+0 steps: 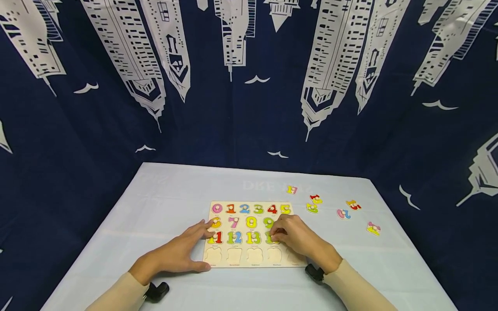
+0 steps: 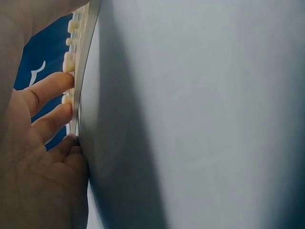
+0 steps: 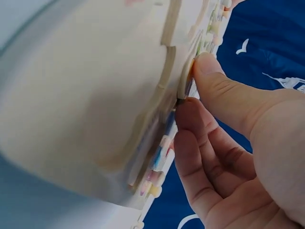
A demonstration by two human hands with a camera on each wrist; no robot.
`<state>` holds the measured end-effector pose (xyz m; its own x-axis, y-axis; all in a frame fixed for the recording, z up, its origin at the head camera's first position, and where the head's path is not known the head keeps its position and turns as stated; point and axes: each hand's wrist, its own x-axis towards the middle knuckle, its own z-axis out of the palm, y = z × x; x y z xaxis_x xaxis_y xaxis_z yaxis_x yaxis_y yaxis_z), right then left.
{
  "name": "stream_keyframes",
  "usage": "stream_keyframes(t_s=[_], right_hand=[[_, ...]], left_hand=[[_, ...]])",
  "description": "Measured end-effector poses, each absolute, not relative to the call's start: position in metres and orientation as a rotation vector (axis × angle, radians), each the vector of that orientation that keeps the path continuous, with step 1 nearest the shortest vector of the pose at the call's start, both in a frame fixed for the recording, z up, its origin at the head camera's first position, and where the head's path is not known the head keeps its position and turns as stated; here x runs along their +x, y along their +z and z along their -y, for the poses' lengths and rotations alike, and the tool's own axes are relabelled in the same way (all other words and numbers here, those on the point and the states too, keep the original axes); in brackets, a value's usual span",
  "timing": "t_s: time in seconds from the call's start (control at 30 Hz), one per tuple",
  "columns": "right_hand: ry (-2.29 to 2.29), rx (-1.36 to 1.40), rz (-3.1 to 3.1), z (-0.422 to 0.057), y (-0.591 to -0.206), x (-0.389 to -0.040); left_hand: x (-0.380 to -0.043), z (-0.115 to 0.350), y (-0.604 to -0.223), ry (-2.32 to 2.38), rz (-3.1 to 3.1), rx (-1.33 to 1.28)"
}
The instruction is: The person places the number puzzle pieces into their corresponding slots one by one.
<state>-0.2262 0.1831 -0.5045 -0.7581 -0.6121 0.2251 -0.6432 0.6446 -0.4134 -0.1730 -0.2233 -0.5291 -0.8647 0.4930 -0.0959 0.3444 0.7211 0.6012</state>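
A wooden number puzzle board lies on the white table, with coloured knobbed number pieces in its upper rows. My left hand rests at its left edge, fingers spread over the 6 and 11 pieces and thumb by the lower left corner. In the left wrist view, fingertips touch the board's side beside the knobs. With thumb and fingers, my right hand pinches a number piece just right of the 13 piece. The right wrist view shows this piece tilted at the board's surface, mostly hidden.
Loose number pieces lie right of the board: a 17, a red and yellow one, a green and yellow one and several more. The bottom row has bare recesses. A dark blue cloth hangs behind the table.
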Motion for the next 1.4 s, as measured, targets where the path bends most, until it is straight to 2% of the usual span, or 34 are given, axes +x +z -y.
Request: stream_keyframes(t_s=[0.43,0.97,1.4], right_hand=[[0.948,0.983,2.871,-0.188,-0.507,-0.227],[0.92,0.998,2.828,-0.189,-0.507,-0.226],[0.94,0.857,2.834,-0.2,-0.503,-0.224]], left_hand=[[-0.173,0.226,-0.523,0.873,-2.684,0.709],[-0.172,0.225,-0.523,0.902,-2.662,0.701],[-0.171,0.225,-0.524,0.899,-2.661,0.702]])
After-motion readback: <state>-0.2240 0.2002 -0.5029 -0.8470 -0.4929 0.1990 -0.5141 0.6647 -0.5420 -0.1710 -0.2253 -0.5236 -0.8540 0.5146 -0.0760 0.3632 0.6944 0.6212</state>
